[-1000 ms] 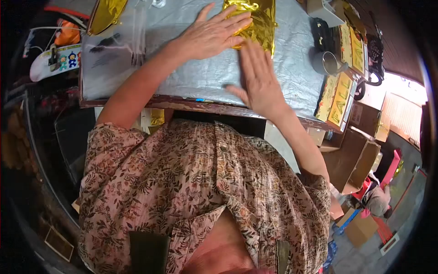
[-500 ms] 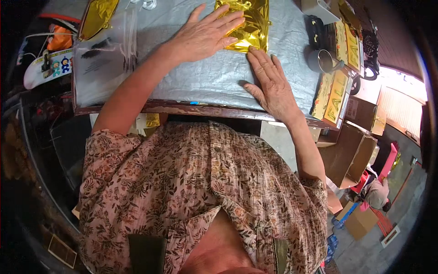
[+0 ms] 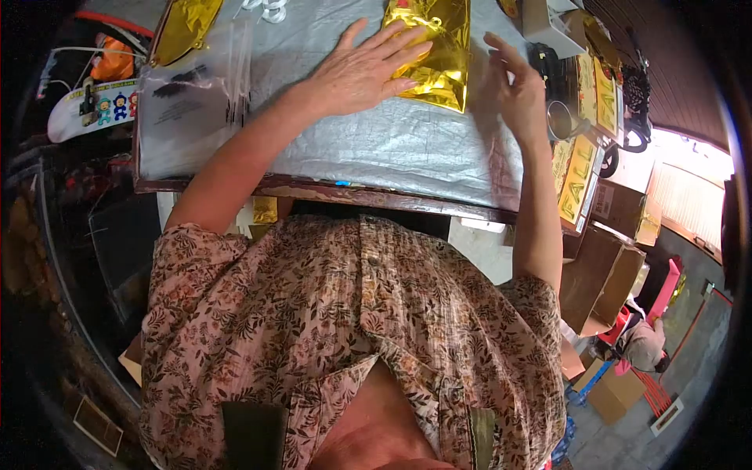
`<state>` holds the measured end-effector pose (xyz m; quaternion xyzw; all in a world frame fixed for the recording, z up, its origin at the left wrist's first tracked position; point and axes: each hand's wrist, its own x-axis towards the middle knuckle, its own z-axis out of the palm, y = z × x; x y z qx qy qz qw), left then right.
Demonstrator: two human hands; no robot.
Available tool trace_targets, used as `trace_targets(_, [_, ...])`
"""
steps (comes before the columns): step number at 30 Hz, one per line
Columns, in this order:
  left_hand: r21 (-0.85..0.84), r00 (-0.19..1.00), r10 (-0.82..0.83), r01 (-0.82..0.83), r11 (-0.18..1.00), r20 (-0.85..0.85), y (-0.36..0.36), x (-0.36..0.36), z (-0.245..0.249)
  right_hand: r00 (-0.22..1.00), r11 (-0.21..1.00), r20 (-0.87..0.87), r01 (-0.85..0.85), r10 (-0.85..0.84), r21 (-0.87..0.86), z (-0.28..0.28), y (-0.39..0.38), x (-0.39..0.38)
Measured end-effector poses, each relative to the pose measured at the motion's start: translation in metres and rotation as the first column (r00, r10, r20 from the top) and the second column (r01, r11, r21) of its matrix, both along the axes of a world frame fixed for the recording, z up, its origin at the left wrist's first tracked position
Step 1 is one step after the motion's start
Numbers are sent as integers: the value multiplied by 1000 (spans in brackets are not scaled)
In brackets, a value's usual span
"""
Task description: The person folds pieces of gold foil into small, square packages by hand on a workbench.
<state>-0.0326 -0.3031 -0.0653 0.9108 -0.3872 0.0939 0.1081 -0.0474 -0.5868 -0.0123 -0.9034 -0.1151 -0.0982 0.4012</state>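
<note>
A shiny gold foil piece (image 3: pixel 446 66) lies flat on the silver-grey table cover (image 3: pixel 313 153) at the top centre. My left hand (image 3: pixel 360 70) rests with spread fingers over its left part. To the right of the foil, my right hand (image 3: pixel 517 82) is raised, fingers apart and slightly bent, with nothing visible in it. Clear plastic bags (image 3: pixel 188 117) lie at the table's left, below another gold foil piece (image 3: pixel 182 30). White curled ribbon (image 3: pixel 268 9) sits at the top edge.
Boxes printed "FALL" (image 3: pixel 581 184) line the table's right edge, near a metal cup (image 3: pixel 558 120) and a black object (image 3: pixel 540 59). A white box (image 3: pixel 546 25) stands at the upper right. Cardboard boxes (image 3: pixel 599 278) and another person (image 3: pixel 644 345) are at the lower right.
My right hand has lifted off the foil's lower edge and moved up and to the right. My left hand remains on the foil. The whole view has shifted slightly.
</note>
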Motion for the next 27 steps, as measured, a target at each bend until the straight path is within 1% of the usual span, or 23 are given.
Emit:
trace_targets(1, [-47,996,5,-1,999,94,0,-2,1,999,995,-52,13,-8,98,3,-2,2])
trace_targets(2, [-46,996,8,-3,999,88,1,-4,3,991,996,-102,93,-92,2,7,-6,-1])
trace_targets(3, [-142,998,31,-22,990,63,1,-5,9,991,996,-104,90,-89,3,14,-7,-7])
trace_targets(4, [-237,998,53,-42,971,38,1,-6,14,972,998,-229,49,-56,-39,20,-10,-15])
trace_targets(5, [-236,998,55,-45,971,37,1,-6,16,936,997,-351,3,-30,-76,25,-12,-23])
trace_targets(6, [-319,996,90,-90,943,-16,0,-6,17,936,997,-351,2,-28,-75,23,-8,-34])
trace_targets(7, [-396,990,118,-137,908,-72,0,-8,17,914,997,-404,8,-36,-71,24,-2,-42])
trace_targets(8, [-393,991,115,-135,910,-73,0,-10,17,890,998,-455,16,-44,-66,24,5,-49])
trace_targets(9, [-421,976,158,-207,883,-147,1,-12,18,914,995,-399,38,-70,-88,24,13,-55])
trace_targets(10, [-442,956,196,-277,853,-220,3,-14,20,914,996,-399,44,-74,-83,21,16,-57])
trace_targets(11, [-439,957,189,-270,857,-219,5,-17,22,916,994,-390,63,-94,-92,16,17,-58])
trace_targets(12, [-430,903,176,-350,832,-393,9,-21,25,918,992,-381,79,-112,-101,12,17,-59])
trace_targets(13, [-406,817,158,-431,806,-555,11,-23,26,918,992,-381,80,-112,-98,6,16,-60])
trace_targets(15, [-408,810,155,-438,801,-566,11,-24,26,942,994,-320,104,-106,-24,-3,15,-60])
trace_targets(16, [-414,806,151,-443,795,-573,11,-23,26,943,995,-318,99,-101,-23,-6,15,-60])
trace_targets(18, [-395,786,180,-476,786,-591,8,-20,28,973,996,-215,79,-87,-49,-8,15,-61])
trace_targets(20, [-376,768,202,-502,779,-607,8,-12,31,979,996,-190,62,-73,-61,-7,15,-61])
trace_targets(22, [-362,684,76,-473,804,-725,13,-3,31,983,996,-169,54,-66,-72,-7,15,-64])
trace_targets(23, [-360,685,75,-469,806,-725,15,2,26,982,998,-178,54,-60,-40,-6,16,-65])
trace_targets(25, [-402,592,-105,-396,825,-799,19,7,21,980,998,-187,59,-59,-7,-6,16,-66])
trace_targets(26, [-401,591,-108,-391,829,-799,22,7,19,984,999,-172,50,-49,4,-7,16,-67])
trace_targets(27, [-336,608,-59,-354,873,-792,24,3,24,987,999,-158,41,-38,14,-9,15,-68])
